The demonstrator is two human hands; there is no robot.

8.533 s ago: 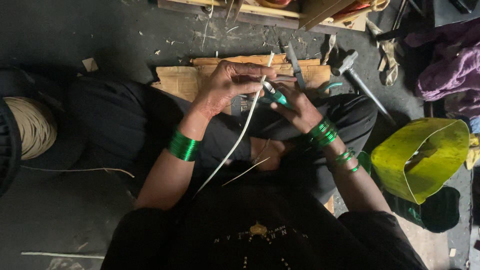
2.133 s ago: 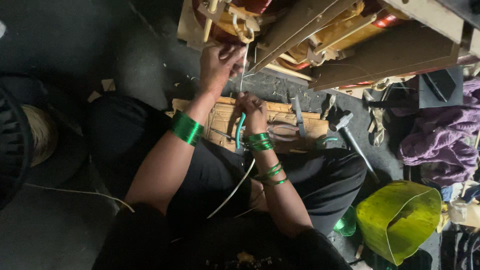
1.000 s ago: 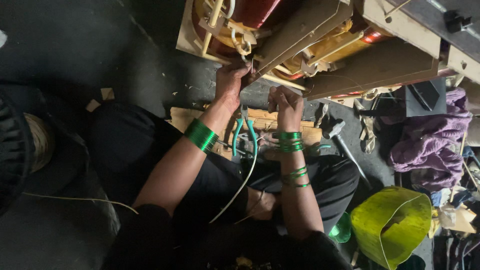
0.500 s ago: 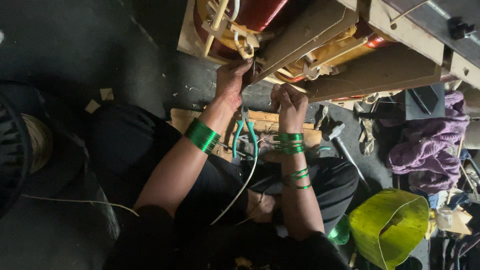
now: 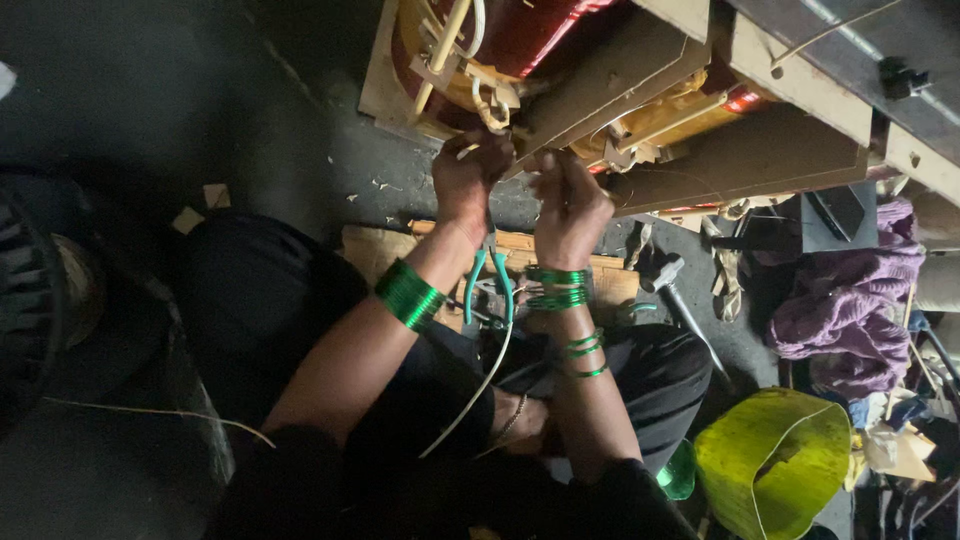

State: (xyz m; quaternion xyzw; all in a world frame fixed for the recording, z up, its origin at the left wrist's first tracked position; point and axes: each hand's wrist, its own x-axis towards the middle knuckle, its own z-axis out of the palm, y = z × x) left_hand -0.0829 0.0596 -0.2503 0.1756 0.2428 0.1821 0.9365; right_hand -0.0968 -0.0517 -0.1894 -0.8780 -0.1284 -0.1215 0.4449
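Both my hands are raised to a large coil assembly with tan boards and a red-brown winding. My left hand has its fingers closed on tan strips at the coil's lower edge. My right hand is curled beside it, pinching at the same edge; what is inside it is hidden. Green bangles ring both wrists. Teal-handled pliers show between my wrists, apparently resting over a wooden board. A white strip runs from there down to my lap.
A hammer lies right of the board. Purple cloth is heaped at the right, with a yellow-green bucket below it. Wood chips are scattered on the dark floor. A dark round object sits at the left edge.
Both hands have risen from the board and my lap to the coil's lower edge. The right hand let go of the teal-handled pliers and joined the left.
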